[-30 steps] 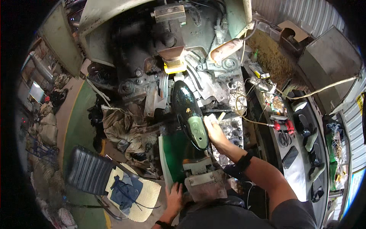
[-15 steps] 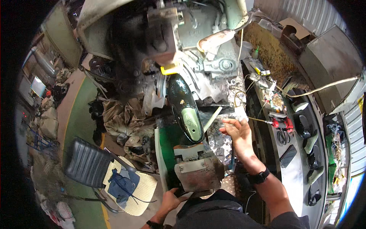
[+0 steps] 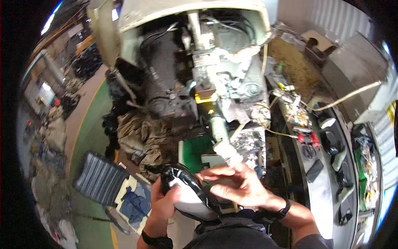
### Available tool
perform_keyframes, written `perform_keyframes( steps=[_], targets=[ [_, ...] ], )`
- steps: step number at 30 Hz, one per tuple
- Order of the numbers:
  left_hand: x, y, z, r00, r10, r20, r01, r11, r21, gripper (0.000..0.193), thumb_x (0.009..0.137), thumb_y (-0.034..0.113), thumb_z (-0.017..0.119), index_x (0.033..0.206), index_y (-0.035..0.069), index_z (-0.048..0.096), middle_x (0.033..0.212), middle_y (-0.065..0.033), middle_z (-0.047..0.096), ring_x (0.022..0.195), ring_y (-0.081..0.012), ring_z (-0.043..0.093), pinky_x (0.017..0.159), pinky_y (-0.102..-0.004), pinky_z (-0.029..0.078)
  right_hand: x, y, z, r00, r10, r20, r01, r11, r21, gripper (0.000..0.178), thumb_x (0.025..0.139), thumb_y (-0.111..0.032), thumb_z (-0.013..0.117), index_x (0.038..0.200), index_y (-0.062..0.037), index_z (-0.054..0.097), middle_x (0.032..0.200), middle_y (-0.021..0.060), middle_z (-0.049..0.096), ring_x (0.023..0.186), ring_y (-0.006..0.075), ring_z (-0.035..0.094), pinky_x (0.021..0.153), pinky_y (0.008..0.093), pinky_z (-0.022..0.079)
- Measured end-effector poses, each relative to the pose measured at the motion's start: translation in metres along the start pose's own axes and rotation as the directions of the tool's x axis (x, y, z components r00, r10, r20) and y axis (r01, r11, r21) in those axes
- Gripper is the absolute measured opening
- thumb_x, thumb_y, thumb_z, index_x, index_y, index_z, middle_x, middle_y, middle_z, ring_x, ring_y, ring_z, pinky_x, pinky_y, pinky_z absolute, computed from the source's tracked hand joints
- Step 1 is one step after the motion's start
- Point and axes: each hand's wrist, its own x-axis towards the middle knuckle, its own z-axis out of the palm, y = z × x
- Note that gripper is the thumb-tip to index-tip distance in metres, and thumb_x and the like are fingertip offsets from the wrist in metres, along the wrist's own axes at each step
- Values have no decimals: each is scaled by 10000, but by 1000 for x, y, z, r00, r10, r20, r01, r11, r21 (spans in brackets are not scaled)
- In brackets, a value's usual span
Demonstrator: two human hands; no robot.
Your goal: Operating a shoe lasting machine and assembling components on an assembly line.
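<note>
A glossy black shoe upper with a whitish underside (image 3: 195,203) rests in my left hand (image 3: 163,201), close to my body. My left thumb presses on its pale underside and the fingers wrap round its black edge. My right hand (image 3: 238,186) is beside the shoe upper with fingers curved and apart; whether the fingertips touch its edge I cannot tell. Beyond the hands, a pale green shoe bottom with black glossy sides (image 3: 217,128) sits in the machine (image 3: 205,70), below its yellow part (image 3: 206,98). A blurred whitish shape (image 3: 228,152) lies between it and my right hand.
At the right, a bench holds a red tool (image 3: 307,139) and a dark flat object (image 3: 315,170). A rack beyond carries several black shoe pieces (image 3: 329,137). A black chair (image 3: 101,176) with dark cloth stands at the left, near crumpled brown cloth (image 3: 139,137).
My left hand has come up from low by the machine and now holds a black shoe upper in front of me. My right hand has moved left and down towards it. The view has shifted.
</note>
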Motion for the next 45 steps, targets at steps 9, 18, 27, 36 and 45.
perform_keyframes(
  steps=[9, 18, 27, 36, 45],
  targets=[
    [27, -33, 89, 799, -18, 602, -21, 998, 58, 768, 923, 188, 729, 1502, -60, 289, 1345, -166, 563, 1222, -212, 564, 1049, -362, 438, -61, -55, -8, 953, -93, -288, -27, 921, -388, 483, 819, -168, 848, 1196, 12, 606, 1012, 92, 713, 990, 153, 652, 896, 321, 514],
    [27, -80, 212, 387, -201, 900, 149, 977, 154, 863, 921, 542, 607, 1509, -29, 333, 1373, -146, 554, 1291, -230, 513, 1122, -363, 346, -174, -83, -39, 598, -258, -759, -33, 938, -344, 357, 815, -99, 841, 1114, 12, 681, 983, 77, 747, 910, 108, 675, 820, 274, 535],
    [-65, -196, 386, 531, 191, 826, -590, 783, 198, 394, 1078, 254, 350, 1020, -21, 627, 870, -160, 675, 771, -291, 651, 700, -387, 502, -321, -95, -85, -70, -530, -845, -103, 847, -522, 324, 802, -53, 838, 1072, 15, 671, 955, 43, 715, 869, 99, 655, 774, 244, 531],
    [-138, -354, 511, 160, -278, 947, -270, 911, 313, 208, 953, 145, 671, 1056, -35, 685, 1051, -154, 730, 1038, -221, 695, 888, -332, 534, -681, -116, -110, -744, -512, -429, -349, 846, -404, 478, 843, -85, 802, 1262, 25, 600, 922, 14, 666, 792, 76, 596, 724, 238, 480],
    [-80, -440, 419, 389, -687, 614, -15, 662, 750, 327, 803, -73, 730, 1119, -42, 648, 1138, -132, 694, 1056, -205, 666, 931, -313, 529, -974, 6, -175, -849, -484, -213, -501, 865, 27, 656, 847, -92, 776, 1366, 59, 404, 988, 135, 730, 852, 164, 662, 779, 299, 535]
  ],
)
